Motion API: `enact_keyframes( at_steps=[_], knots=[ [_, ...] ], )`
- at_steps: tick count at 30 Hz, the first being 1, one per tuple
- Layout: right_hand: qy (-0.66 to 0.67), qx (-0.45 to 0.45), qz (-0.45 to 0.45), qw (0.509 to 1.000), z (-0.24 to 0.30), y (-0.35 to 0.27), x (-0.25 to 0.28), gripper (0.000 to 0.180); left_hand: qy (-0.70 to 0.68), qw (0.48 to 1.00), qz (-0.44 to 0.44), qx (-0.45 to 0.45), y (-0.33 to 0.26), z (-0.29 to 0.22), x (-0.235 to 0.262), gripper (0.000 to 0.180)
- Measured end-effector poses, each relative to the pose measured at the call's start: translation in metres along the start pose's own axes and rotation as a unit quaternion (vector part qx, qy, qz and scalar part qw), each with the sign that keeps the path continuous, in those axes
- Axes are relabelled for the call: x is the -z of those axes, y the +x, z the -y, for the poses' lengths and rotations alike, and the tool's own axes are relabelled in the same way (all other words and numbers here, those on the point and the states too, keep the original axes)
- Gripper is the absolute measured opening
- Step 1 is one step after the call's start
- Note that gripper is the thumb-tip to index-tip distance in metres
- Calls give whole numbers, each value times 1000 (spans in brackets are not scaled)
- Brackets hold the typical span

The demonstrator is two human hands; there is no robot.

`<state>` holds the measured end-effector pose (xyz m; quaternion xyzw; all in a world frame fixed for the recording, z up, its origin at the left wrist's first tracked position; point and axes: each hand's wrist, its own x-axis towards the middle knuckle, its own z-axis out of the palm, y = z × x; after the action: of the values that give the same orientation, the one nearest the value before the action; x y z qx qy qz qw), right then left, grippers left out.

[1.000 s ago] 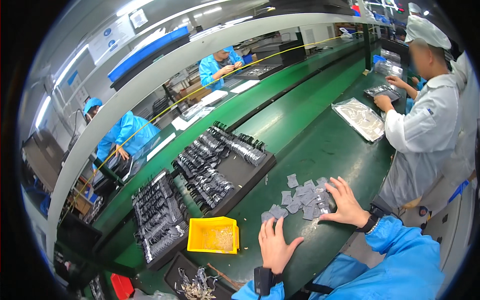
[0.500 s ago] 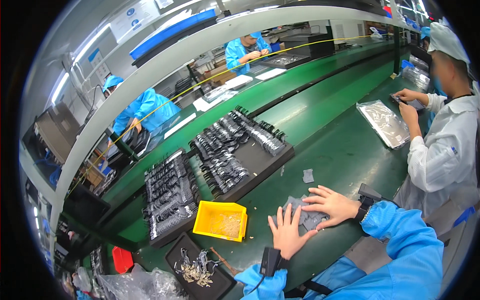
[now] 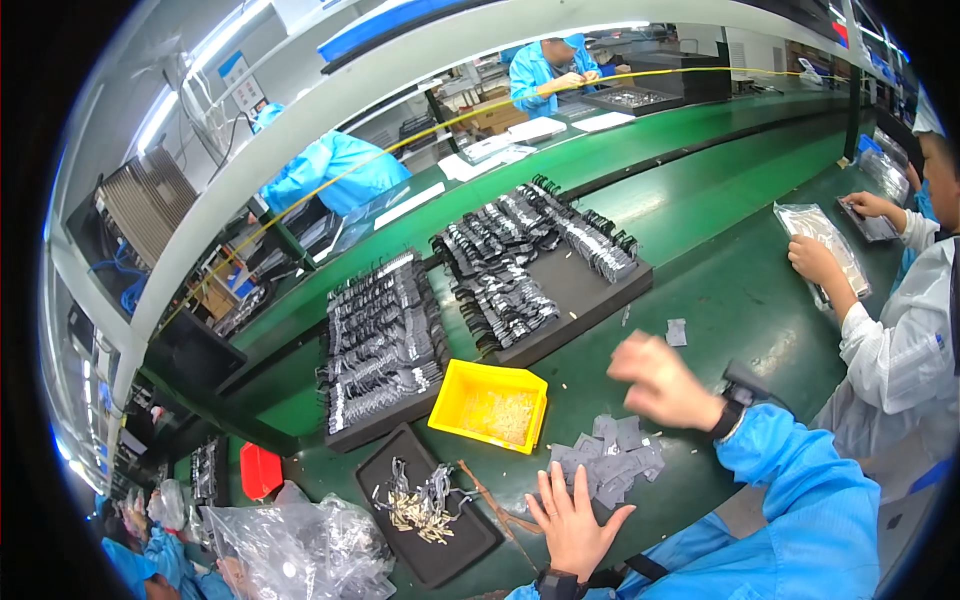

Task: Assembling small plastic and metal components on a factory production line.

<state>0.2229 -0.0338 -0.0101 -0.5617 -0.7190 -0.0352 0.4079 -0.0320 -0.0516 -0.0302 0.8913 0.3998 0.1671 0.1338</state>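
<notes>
A heap of small grey squares (image 3: 612, 455) lies on the green bench (image 3: 740, 290) in front of me. My left hand (image 3: 572, 518) lies flat with spread fingers on the near edge of that heap. My right hand (image 3: 662, 382) hovers blurred above the bench just beyond the heap, its fingers curled; whether it holds a piece cannot be seen. One stray grey square (image 3: 677, 332) sits farther out. A yellow bin (image 3: 490, 405) of small pale parts stands to the left of the heap.
Two black trays (image 3: 600, 290) (image 3: 380, 350) packed with dark parts lie beyond the bin. A small black tray (image 3: 430, 510) with metal clips and a clear plastic bag (image 3: 290, 545) sit at lower left. A person in white (image 3: 900, 340) handles a bag at right.
My view swung left and down. My right hand rose off the heap and moved away from me, while my left hand stayed pressed on the grey squares.
</notes>
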Motion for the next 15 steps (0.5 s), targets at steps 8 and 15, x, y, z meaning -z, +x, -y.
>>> enact_keyframes(
  at_steps=[8,15],
  knots=[
    [-59,-92,108,988,-11,-29,-6,42,26,999,7,18,8,-7,1,94],
    [232,-46,225,945,18,-22,-11,83,-57,994,-90,-29,-5,-3,3,78]
  ],
)
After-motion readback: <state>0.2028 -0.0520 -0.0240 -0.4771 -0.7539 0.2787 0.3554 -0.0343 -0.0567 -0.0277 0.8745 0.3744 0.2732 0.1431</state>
